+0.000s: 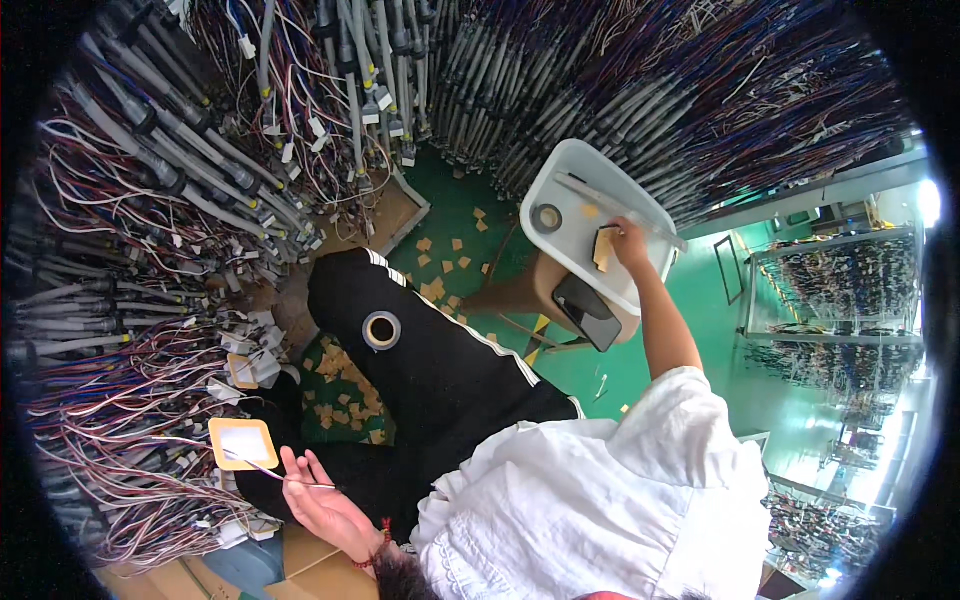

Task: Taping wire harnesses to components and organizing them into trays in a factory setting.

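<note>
My left hand (322, 508) is low on the left, pinching a thin wire (262, 467) whose tip lies over a white label sheet with a yellow border (243, 443). My right hand (628, 238) reaches into a white plastic tray (575, 165) and grips a small tan paper piece (603, 249) by its edge. A roll of tape (381, 330) rests on my black trouser leg between the two hands.
Dense bundles of grey and coloured wire harnesses (150, 200) hang around the left and top. The tray sits on a wooden stool (515, 293) beside a black phone (588, 312); another tape roll (546, 217) lies in it. Tan paper scraps (445, 262) litter the green floor. Racks (840, 290) stand at right.
</note>
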### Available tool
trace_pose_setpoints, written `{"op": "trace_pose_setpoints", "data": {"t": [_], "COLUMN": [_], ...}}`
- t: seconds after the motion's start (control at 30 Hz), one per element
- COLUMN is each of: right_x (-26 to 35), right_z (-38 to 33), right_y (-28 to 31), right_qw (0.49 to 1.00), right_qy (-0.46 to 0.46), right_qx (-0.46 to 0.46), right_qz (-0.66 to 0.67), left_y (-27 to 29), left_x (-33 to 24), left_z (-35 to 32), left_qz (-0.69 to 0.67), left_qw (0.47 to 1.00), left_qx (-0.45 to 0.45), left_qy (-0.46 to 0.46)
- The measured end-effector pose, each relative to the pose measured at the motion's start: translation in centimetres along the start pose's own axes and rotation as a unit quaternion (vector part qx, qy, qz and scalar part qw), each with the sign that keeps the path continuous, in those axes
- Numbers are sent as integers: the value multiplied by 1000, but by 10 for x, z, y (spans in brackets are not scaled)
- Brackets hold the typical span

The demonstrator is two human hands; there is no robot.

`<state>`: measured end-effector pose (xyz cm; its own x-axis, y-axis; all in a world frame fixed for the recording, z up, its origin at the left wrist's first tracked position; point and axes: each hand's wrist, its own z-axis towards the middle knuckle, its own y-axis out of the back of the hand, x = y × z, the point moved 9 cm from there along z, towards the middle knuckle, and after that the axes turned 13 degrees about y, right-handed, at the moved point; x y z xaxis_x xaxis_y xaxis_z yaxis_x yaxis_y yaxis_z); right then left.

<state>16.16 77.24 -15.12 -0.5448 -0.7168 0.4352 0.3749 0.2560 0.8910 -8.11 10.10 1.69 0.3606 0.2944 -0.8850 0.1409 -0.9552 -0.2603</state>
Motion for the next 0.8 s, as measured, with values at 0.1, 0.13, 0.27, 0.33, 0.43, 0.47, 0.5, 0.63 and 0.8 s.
{"op": "trace_pose_setpoints", "data": {"t": [0.1,0.13,0.27,0.33,0.43,0.47,0.5,0.63,0.8], "right_x": [38,54,34,11,29,45,53,146,463], "right_z": [3,4,4,4,7,8,11,27,-21], "right_y": [-12,-6,-8,-4,10,17,19,14,7], "right_qw": [991,985,957,981,991,987,987,979,878], "right_qy": [-50,-102,-202,-134,-17,29,33,-37,298], "right_qx": [38,43,67,-7,-109,-140,-140,-56,180], "right_qz": [-122,-133,-195,-138,-76,-70,-67,190,329], "left_y": [3,6,3,1,4,7,9,20,14], "left_x": [-1,0,0,0,-1,-2,-3,-10,5], "left_z": [-1,-3,-5,-3,2,2,3,-2,-1], "left_qz": [-6,-6,-10,-19,-37,-48,-59,-70,-64], "left_qw": [1000,1000,999,999,999,998,998,997,997], "left_qx": [14,8,23,26,19,21,24,-2,-42], "left_qy": [-17,-21,-26,-23,-19,-19,-21,-29,16]}}
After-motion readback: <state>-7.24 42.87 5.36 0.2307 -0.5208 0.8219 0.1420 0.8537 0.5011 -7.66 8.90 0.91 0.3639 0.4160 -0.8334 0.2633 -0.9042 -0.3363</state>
